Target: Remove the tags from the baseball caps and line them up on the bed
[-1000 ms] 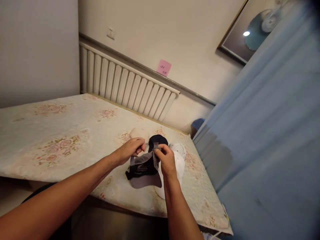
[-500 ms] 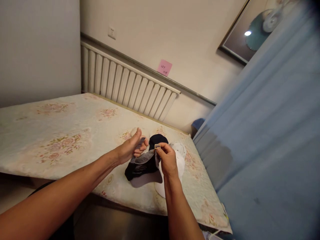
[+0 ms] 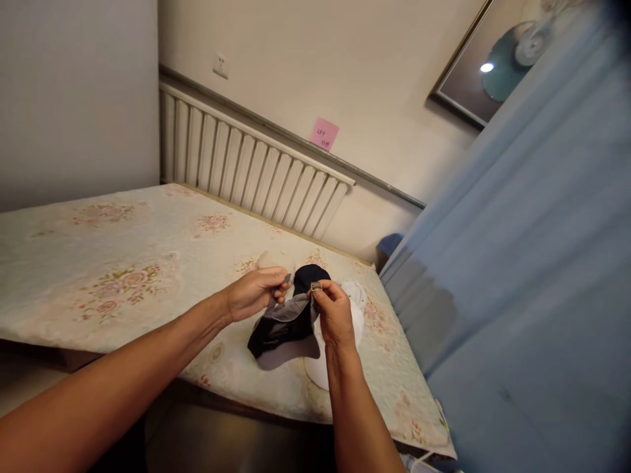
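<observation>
A dark navy and grey cap (image 3: pixel 286 332) hangs just above the flowered table top (image 3: pixel 123 263), held up by both hands. My left hand (image 3: pixel 252 293) is closed, pinching the loose grey strap end at the cap's back. My right hand (image 3: pixel 335 314) is closed too, its thumb and fingers pinching the small metal buckle (image 3: pixel 316 286) on the other strap. A white cap (image 3: pixel 352 309) lies under and behind my right hand, partly hidden. Another dark cap (image 3: pixel 310 274) rests just beyond the hands.
A beige cap (image 3: pixel 271 260) lies behind my left hand. A white slatted radiator (image 3: pixel 246 167) runs along the far wall, with a pink note (image 3: pixel 323 134) above it. A blue curtain (image 3: pixel 532 263) fills the right side, close to the table's right edge.
My left hand closed from a raised-thumb pose back onto the strap end. The right hand with the buckle shifted slightly right. The cap stayed in place.
</observation>
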`<control>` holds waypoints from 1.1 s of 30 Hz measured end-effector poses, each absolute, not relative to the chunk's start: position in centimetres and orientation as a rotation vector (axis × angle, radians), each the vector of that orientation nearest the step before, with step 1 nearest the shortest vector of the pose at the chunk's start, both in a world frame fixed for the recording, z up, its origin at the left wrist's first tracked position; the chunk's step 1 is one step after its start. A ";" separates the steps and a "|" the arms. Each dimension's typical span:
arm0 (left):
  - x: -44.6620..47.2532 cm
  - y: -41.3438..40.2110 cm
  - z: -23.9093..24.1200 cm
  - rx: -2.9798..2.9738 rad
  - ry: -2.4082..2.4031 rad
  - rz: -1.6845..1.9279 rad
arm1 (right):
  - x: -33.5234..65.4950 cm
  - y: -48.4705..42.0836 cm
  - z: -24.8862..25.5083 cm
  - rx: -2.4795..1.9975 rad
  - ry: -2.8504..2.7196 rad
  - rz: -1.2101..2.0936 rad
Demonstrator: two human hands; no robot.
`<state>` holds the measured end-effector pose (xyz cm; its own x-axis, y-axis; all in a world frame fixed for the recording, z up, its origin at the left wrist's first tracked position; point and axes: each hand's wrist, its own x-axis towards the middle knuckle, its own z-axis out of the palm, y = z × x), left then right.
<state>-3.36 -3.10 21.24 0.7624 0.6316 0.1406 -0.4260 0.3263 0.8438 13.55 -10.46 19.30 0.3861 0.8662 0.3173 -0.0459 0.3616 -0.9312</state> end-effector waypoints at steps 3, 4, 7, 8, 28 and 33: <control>-3.8 -2.7 21.7 1.122 0.198 0.765 | 13.7 -10.7 19.6 -1.026 -0.978 0.751; -4.0 -2.5 21.9 1.143 0.184 0.783 | 13.9 -10.7 19.6 -1.024 -0.979 0.751; -4.5 -2.0 22.7 1.182 0.168 0.860 | 14.3 -10.9 19.8 -0.998 -1.000 0.738; -4.7 -1.8 22.9 1.194 0.179 0.892 | 14.4 -10.9 19.9 -0.988 -1.007 0.735; -5.7 1.4 21.4 1.737 0.575 1.112 | 16.1 -9.6 17.7 -1.303 -1.352 0.353; -5.0 1.1 20.2 1.783 0.621 0.967 | 15.8 -9.6 17.4 -1.425 -1.462 0.189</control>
